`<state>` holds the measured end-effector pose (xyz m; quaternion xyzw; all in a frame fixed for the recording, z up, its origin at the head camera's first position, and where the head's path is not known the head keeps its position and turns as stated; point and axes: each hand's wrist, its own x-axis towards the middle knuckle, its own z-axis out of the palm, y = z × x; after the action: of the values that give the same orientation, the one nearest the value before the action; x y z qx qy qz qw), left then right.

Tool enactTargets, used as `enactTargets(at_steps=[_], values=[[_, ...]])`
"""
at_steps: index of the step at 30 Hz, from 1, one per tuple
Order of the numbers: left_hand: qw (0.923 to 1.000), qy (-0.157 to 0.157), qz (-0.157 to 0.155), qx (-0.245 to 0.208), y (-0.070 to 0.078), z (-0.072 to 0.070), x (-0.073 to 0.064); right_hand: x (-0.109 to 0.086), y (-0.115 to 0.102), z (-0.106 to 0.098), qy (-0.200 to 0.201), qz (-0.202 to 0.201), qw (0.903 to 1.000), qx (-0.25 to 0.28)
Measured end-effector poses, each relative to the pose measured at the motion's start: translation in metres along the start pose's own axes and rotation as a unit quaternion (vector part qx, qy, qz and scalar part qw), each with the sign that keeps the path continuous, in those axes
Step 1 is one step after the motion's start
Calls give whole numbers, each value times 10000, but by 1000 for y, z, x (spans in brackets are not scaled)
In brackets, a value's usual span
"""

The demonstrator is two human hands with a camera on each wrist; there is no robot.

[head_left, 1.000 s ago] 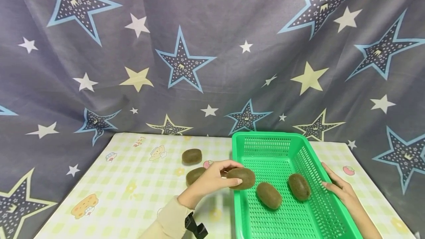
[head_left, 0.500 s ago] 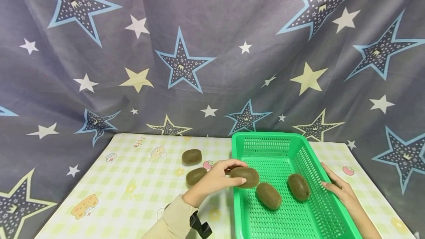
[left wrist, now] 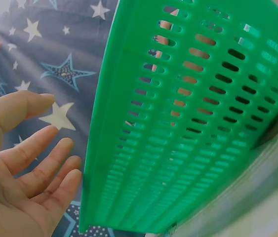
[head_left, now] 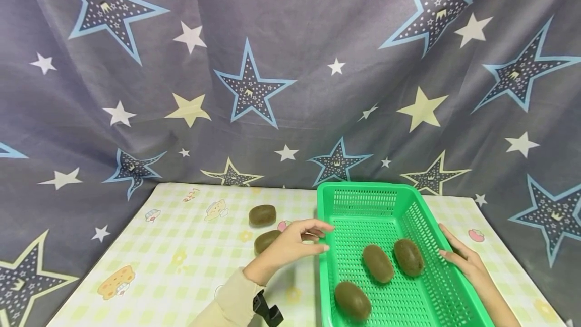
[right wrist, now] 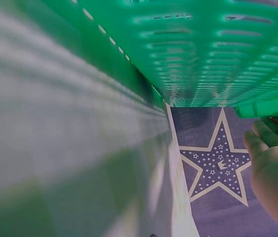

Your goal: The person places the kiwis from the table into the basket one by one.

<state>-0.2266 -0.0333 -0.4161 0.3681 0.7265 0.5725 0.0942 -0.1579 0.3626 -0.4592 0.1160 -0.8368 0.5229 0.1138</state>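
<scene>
My left hand (head_left: 295, 243) hovers at the left rim of the green plastic basket (head_left: 324, 286), thumb and fingers apart with nothing between them. The left wrist view shows the same hand (left wrist: 27, 163) with spread, loosely bent fingers beside the basket wall (left wrist: 129, 98). On the right side, my right hand (head_left: 467, 264) touches the outside of the basket's rim with its fingertips. Three brown kiwis lie inside: one near the left wall (head_left: 352, 301), a middle kiwi (head_left: 378, 264), and a right kiwi (head_left: 408, 257).
Two more kiwis lie on the checked tablecloth left of the basket: a far kiwi (head_left: 262, 215) and a nearer kiwi (head_left: 267, 242), partly behind the left hand. A grey star-patterned curtain (head_left: 290, 130) hangs behind the table.
The left hand has let go of its kiwi, which now lies in the basket, and has drawn back slightly left. The middle kiwi has shifted right and up. The right hand has stayed put.
</scene>
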Motion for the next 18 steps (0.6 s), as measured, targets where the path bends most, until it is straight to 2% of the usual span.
enactTargets(at_steps=[6, 12, 18], values=[[9997, 71, -84, 203, -3, -12, -13, 0, 2, 0, -23, -72, 10000, -29], [9987, 228, -375, 266, -13, -25, -29, 2, 4, 0, -41, -51, 10000, -44], [9974, 283, -602, 265, -16, -37, -46, 1, 2, -1, -77, -160, 9998, 88]])
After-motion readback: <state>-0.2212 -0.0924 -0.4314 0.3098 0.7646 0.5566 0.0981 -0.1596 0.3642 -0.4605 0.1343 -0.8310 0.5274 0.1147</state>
